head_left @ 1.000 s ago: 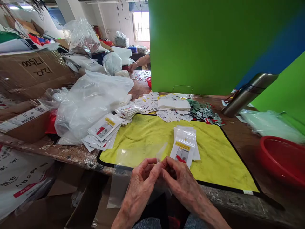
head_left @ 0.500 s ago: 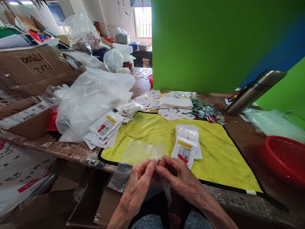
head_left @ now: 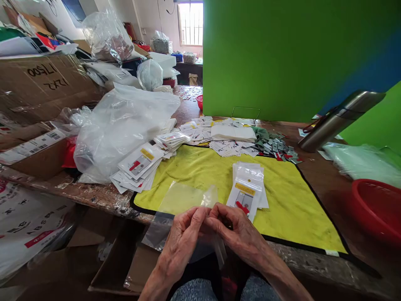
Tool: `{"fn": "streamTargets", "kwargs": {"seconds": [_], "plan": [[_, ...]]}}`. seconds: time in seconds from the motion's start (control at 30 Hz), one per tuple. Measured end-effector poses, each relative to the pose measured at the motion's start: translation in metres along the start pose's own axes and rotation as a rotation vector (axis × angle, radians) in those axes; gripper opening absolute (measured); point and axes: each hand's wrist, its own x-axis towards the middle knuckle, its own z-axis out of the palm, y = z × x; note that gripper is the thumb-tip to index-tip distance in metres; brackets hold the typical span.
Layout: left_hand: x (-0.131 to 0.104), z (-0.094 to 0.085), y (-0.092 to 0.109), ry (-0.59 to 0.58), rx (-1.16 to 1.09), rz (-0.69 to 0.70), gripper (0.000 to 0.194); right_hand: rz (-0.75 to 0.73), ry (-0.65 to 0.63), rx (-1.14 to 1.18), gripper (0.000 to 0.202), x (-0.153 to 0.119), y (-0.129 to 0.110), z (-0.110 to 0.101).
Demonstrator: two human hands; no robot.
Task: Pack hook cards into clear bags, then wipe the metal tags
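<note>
**Clear bag (head_left: 180, 198), two-hand pinch at cloth's front edge**

Your L hand (head_left: 177, 242) and R hand (head_left: 244, 234) pinch the film, thumb to forefinger, tips nearly meeting, prob. for fine control of thin plastic. Bag overlaps the yellow cloth (head_left: 288, 205), likely a soft rest, & hangs past the table edge. Far end points fwd; mouth dir. & long axis unclear, hands in way.
</note>
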Motion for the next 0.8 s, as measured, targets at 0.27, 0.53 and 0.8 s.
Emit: {"fn": "streamTargets", "kwargs": {"seconds": [0.27,0.53,0.8], "plan": [[0.001,-0.001,0.002,-0.026,-0.074,-0.018,0.033,-0.007,-0.058,-0.065,0.023,0.002,0.002,-0.002],[0.002,-0.008,-0.003,-0.049,0.069,0.029,0.036,0.052,-0.069,0.073,0.029,0.003,0.002,-0.001],[-0.001,0.004,-0.007,0.255,0.355,0.199,0.019,-0.257,0.406,-0.66,0.023,-0.008,0.001,0.027]]}}
